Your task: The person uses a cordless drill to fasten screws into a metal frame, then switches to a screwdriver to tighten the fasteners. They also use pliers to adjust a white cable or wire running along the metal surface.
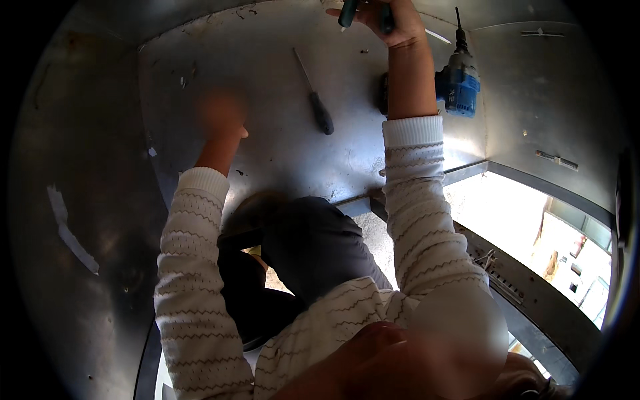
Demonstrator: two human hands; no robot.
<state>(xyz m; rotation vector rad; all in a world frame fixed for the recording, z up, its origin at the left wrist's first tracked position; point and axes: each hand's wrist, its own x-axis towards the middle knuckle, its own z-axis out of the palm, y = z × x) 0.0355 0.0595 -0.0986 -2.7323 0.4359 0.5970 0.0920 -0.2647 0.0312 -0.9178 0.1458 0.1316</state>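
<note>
At the top edge, my right hand (401, 20) is closed around a hand tool with two dark green handles (348, 13), which look like those of pliers. The tool's head lies out of view. My left hand (223, 115) is over the metal floor panel at the left; its fingers are smeared, so I cannot see whether it holds anything. Between my hands lies a screwdriver (321, 113) with a dark handle and a thin shaft pointing away from me. A blue cordless drill (460, 90) with a long bit rests just right of my right forearm.
Metal walls (80, 153) enclose the panel (267, 73) on the left and right. At the right wall lies a small narrow tool (557, 160). A framed opening (513, 200) lets in bright light at the lower right. Small scraps (183, 82) are scattered about.
</note>
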